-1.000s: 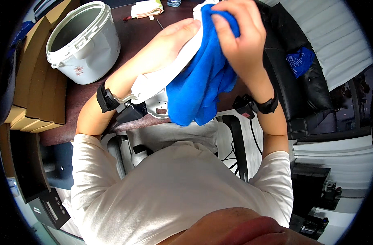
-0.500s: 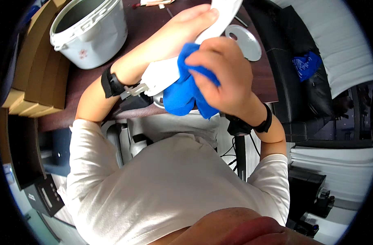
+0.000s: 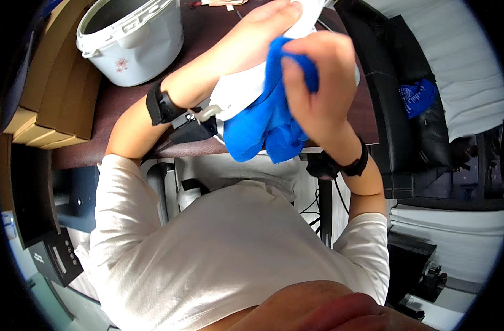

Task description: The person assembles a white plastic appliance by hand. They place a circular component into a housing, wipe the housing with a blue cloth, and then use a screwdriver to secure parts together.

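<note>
My left hand (image 3: pixel 265 30) is closed on the far end of a white plastic piece (image 3: pixel 240 92), which slants down toward me; a small hinge-like tab shows at its near end. My right hand (image 3: pixel 326 83), slightly blurred, grips a blue cloth (image 3: pixel 257 129). The cloth lies against the white piece and hangs in folds over the table's near edge. It hides much of the piece, so I cannot tell the piece's full shape.
A white rice cooker body (image 3: pixel 133 47), open on top, stands on the dark red table (image 3: pixel 117 118) at the far left. Cardboard boxes (image 3: pixel 64 105) line the left side. A black sofa (image 3: pixel 395 110) with a blue bag (image 3: pixel 419 98) is at the right.
My right hand and the cloth have shifted up and right along the white piece. The round silver plate is now mostly hidden behind my right hand. The whole view has shifted slightly.
</note>
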The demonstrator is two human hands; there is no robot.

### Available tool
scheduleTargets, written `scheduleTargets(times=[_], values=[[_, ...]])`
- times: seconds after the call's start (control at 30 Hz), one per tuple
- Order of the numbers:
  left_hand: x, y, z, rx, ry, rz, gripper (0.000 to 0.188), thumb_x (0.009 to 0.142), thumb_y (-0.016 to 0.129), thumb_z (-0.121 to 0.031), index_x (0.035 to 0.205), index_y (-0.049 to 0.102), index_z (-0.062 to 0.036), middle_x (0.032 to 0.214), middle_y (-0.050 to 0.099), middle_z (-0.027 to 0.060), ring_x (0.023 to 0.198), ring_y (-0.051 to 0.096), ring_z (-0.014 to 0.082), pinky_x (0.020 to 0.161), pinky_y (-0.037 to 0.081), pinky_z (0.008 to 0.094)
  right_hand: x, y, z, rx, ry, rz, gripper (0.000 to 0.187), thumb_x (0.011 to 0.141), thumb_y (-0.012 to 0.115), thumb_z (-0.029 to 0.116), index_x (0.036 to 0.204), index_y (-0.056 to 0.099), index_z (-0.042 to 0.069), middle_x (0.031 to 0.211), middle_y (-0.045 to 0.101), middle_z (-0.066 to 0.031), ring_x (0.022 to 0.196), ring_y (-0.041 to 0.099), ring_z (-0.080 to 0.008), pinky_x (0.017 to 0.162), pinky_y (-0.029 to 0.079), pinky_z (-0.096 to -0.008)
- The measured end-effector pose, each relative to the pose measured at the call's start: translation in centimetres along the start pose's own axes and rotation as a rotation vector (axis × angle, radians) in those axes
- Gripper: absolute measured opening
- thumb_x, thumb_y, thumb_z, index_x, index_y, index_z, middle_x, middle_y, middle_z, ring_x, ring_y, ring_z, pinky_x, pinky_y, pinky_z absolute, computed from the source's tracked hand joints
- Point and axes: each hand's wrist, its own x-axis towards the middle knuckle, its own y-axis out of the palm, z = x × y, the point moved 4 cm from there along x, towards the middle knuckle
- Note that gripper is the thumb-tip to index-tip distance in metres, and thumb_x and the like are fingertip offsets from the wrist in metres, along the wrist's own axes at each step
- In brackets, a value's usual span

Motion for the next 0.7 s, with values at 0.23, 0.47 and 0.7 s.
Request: scheduleTargets(times=[0.23, 0.47, 0.7], values=[[-1.0, 2.6, 0.2, 0.047, -0.008, 0.295, 0.043, 0.105, 0.046, -0.033, 0.137, 0.048, -0.0026, 0.115, 0.062, 0.0032, 0.102, 0.059, 0.0069, 0.089, 0.046, 0.0231, 2.9, -2.6, -5.8, -0.108, -0.021, -0.257, 0.015, 0.084, 0.07, 0.009, 0.099, 0.068, 0.005, 0.096, 0.061, -0.0136, 0.085, 0.064, -0.0287, 0.077, 0.051, -0.0339], [-4.1, 5.5, -2.0, 0.312, 0.075, 0.589, 0.04, 0.105, 0.047, -0.034, 0.132, 0.053, -0.0047, 0.097, 0.062, 0.0001, 0.084, 0.057, 0.0054, 0.073, 0.047, 0.0209, 2.8, -3.5, -10.9, -0.001, 0.275, -0.237, 0.014, 0.085, 0.067, 0.008, 0.097, 0.066, 0.001, 0.094, 0.062, -0.0135, 0.085, 0.063, -0.0262, 0.079, 0.049, -0.0332], [-1.5, 2.5, -3.1, 0.046, -0.036, 0.158, 0.036, 0.103, 0.047, -0.041, 0.105, 0.049, -0.0048, 0.075, 0.059, 0.0057, 0.046, 0.053, 0.0115, 0.042, 0.045, 0.0241, -0.1, -4.8, -11.6, 0.118, 0.383, -0.287, 0.02, 0.091, 0.069, 0.016, 0.105, 0.068, 0.002, 0.097, 0.063, -0.0057, 0.089, 0.06, -0.0145, 0.081, 0.048, -0.0281]])
